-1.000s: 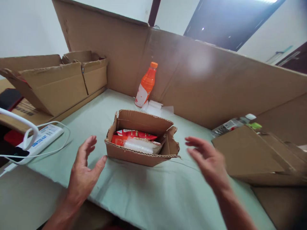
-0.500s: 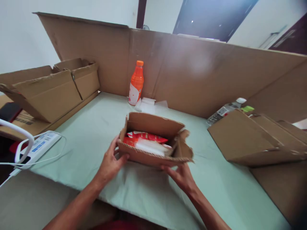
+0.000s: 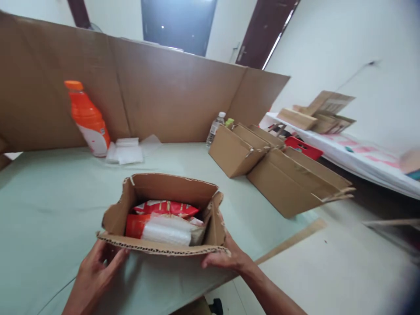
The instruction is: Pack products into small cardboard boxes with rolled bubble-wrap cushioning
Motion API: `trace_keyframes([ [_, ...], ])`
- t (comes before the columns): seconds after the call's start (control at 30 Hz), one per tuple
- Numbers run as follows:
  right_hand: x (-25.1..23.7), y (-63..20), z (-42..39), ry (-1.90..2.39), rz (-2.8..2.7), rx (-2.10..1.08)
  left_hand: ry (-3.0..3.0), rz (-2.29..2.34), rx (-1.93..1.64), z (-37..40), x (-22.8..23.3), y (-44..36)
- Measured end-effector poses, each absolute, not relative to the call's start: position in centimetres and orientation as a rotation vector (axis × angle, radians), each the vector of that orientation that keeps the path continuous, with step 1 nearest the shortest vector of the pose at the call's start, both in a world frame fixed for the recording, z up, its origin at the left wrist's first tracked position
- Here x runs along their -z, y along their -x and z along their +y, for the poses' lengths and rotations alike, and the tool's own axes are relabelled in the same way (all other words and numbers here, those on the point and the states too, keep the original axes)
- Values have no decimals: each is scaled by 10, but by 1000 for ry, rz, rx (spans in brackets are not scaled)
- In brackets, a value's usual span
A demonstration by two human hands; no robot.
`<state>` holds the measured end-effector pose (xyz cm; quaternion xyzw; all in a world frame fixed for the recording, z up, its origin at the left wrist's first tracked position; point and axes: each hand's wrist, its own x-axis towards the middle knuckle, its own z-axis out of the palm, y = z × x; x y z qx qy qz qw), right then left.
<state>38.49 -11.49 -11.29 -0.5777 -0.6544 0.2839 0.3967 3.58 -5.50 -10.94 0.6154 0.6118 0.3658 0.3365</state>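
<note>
**Holding an open carton at the counter's near edge**

Resting on the pale green counter [image 3: 49, 205], close to its near edge, is a small open cardboard box [image 3: 164, 197] with torn corrugated rims.

- Left hand [image 3: 95, 275]: gripping the box at its near left corner, fingers curling up against the front wall, closed on the cardboard.
- Right hand [image 3: 226, 258]: clamping the near right corner, fingers pressing along the side wall.
- Contents: a red snack packet [image 3: 166, 208] is lying toward the back; a white wrapped bundle [image 3: 167, 232] is sitting in front of it, touching it.
- Behind, well apart: an orange bottle [image 3: 88, 120] is standing upright against a tall cardboard screen [image 3: 170, 92], with white folded packets [image 3: 126, 151] just beside it.
- To the right: two larger cartons [image 3: 278, 175] are lying on their sides, a clear bottle [image 3: 215, 127] standing behind them.
</note>
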Motion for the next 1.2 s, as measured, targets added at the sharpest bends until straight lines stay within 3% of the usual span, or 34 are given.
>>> trace_keyframes([
  [0.17, 117, -387, -118, 1420, -1524, -637, -1440, 1342, -985, -47, 115, -63],
  [0.47, 104, -500, -201, 1695, -813, 0, -1703, 955, -726, -73, 119, -127],
  [0.7, 93, -550, -174, 1807, -774, 285, -1838, 917, -661, -74, 121, -112],
  [0.97, 121, -540, -187, 1901, -790, 131, -1707, 1069, -797, -97, 124, -101],
  [1.2, 111, -592, -199, 1718, -259, 144, -1677, 1076, -847, -106, 129, -96],
])
